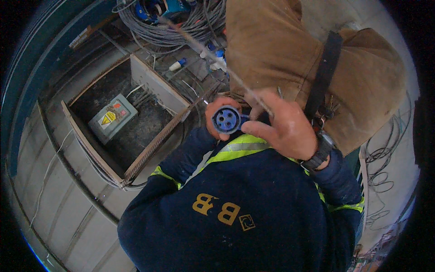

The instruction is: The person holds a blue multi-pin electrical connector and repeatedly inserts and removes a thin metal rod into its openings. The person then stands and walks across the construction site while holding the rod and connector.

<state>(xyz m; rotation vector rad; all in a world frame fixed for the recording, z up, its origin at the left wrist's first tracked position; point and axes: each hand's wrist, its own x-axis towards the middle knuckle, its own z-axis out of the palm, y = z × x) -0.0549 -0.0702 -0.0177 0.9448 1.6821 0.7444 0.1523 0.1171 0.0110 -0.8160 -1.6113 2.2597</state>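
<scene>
Both hands clamp a round blue plastic socket connector (226, 119).
Left hand (216, 119) cups it; right hand (283, 127) pinches its edge.

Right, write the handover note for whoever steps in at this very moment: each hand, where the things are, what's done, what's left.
Left hand: gripping the blue round socket connector from its left side, its holed face toward the camera.
Right hand: closed around the connector's right side and rear; a thin grey cable runs from it up to the cable coils.
Nearby: grey junction box sits in the open wooden casing, lower left, untouched.
Done: connector is in hand, held up at chest height.
Left: it is not plugged into anything; whether its wiring is finished cannot be seen.
</scene>
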